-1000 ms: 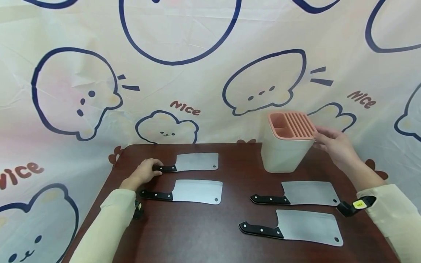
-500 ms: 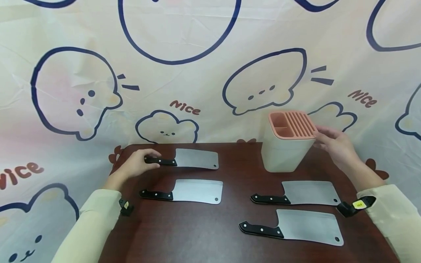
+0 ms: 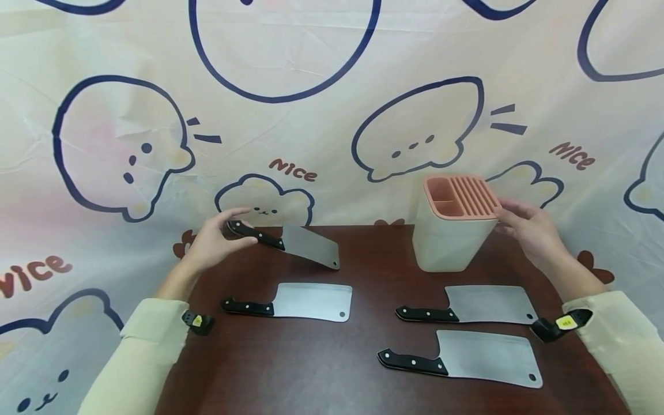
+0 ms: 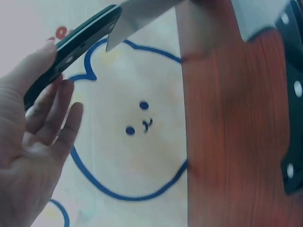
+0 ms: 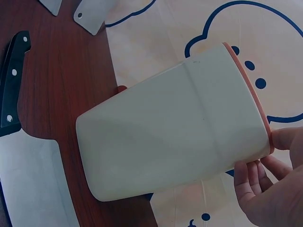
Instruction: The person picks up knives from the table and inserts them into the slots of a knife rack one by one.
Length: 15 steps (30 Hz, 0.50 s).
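Over the table (image 3: 290,369), the left hand (image 3: 211,243) has tilted its cleaver (image 3: 301,243) handle-up.

Your desk (image 3: 290,369): dark reddish brown, grain visible in your left wrist view. Three items lying flat on it, spaced apart: left cleaver (image 3: 313,302), far-right cleaver (image 3: 490,304), near-right cleaver (image 3: 487,358). All have black handles with silver rivets toward your left, blades toward your right, a small hole in the near right corner of each blade. Near-right cleaver is closest to you. Behind the desk and along both sides you've got a pale cloth (image 3: 321,129), lightly creased, printed with navy-outlined cartoon faces (image 3: 132,159), red-brown "Nice" lettering (image 3: 293,170) and brown petal-like marks (image 3: 595,268) by the desk edge. Leftmost "Nice" is cut off by your head view's frame.
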### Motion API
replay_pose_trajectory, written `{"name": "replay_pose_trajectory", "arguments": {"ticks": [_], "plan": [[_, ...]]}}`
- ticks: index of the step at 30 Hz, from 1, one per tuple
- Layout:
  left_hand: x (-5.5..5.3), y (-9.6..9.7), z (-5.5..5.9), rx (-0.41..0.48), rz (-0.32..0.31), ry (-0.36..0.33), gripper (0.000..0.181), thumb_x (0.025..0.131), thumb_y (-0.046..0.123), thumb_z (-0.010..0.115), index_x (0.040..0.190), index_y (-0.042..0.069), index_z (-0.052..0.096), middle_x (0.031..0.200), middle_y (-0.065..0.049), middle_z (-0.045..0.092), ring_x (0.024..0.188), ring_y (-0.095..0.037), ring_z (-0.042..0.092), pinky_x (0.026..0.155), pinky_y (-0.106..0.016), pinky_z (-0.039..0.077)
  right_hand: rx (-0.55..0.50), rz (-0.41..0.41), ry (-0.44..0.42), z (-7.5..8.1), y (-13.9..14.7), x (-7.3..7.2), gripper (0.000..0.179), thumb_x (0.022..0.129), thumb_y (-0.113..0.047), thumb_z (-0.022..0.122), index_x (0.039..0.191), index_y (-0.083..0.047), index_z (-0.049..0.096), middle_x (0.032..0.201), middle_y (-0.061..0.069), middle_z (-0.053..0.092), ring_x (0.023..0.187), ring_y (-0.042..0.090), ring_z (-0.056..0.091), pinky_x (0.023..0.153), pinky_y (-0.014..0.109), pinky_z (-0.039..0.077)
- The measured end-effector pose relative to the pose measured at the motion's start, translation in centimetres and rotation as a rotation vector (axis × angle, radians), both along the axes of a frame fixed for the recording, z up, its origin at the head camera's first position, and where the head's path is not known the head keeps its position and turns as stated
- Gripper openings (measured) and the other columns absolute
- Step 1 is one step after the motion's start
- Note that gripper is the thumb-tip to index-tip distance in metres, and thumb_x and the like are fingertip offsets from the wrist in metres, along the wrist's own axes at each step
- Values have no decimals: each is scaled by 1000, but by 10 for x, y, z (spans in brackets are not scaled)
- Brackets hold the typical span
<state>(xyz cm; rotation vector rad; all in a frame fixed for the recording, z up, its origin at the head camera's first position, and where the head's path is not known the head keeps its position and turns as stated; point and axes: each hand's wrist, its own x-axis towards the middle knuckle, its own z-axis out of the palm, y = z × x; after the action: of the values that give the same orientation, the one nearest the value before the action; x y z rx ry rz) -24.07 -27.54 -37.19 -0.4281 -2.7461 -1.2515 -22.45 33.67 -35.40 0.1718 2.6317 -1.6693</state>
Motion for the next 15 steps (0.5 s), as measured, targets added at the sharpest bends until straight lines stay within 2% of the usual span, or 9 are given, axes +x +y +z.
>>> {"name": "replay_pose_trajectory", "arguments": {"ticks": [3, 7, 9, 10, 12, 15], "plan": [[-1, 11, 3, 98, 14, 49, 68, 90, 13, 80, 150, 11, 48, 116, -18, 69, 96, -13, 66, 80, -17, 53, 0, -4, 2, 0, 0, 0, 76, 99, -56, 54, 158, -10, 37, 146, 1, 48, 109, -2, 56, 95, 19, 48], [-3, 24, 5, 275, 11, 85, 64, 91, 6, 77, 148, 8, 50, 120, -22, 66, 100, -3, 66, 84, -14, 54, -5, -6, -4, 0, -1, 1, 76, 100, -57, 53, 158, -11, 36, 147, 3, 48, 108, -1, 57, 111, 42, 43], [-4, 31, 7, 360, -1, 94, 59, 91, 3, 75, 145, 4, 52, 121, -17, 66, 101, -2, 67, 86, -16, 54, -12, -5, -8, 0, -1, 0, 76, 100, -57, 53, 158, -11, 36, 149, 4, 46, 109, -1, 56, 114, 52, 38], [-4, 34, 8, 400, -9, 95, 56, 91, 1, 74, 143, 3, 53, 120, -13, 67, 101, -4, 68, 87, -17, 55, -14, -4, -8, 0, -1, 0, 76, 100, -57, 53, 158, -11, 35, 150, 5, 46, 109, -1, 56, 114, 53, 37], [-5, 41, 11, 458, -26, 103, 51, 92, -1, 73, 139, 2, 56, 118, -5, 68, 101, -8, 69, 88, -19, 55, -8, -2, -7, -1, -1, 0, 76, 100, -57, 52, 158, -12, 35, 150, 4, 45, 110, -1, 56, 113, 46, 41], [-7, 50, 14, 489, -36, 127, 44, 91, -1, 74, 133, 3, 60, 111, 5, 68, 100, -11, 69, 90, -20, 55, -7, 2, 4, -1, 0, 0, 75, 100, -56, 53, 158, -11, 36, 148, 2, 47, 110, -2, 56, 102, 26, 49]]}}
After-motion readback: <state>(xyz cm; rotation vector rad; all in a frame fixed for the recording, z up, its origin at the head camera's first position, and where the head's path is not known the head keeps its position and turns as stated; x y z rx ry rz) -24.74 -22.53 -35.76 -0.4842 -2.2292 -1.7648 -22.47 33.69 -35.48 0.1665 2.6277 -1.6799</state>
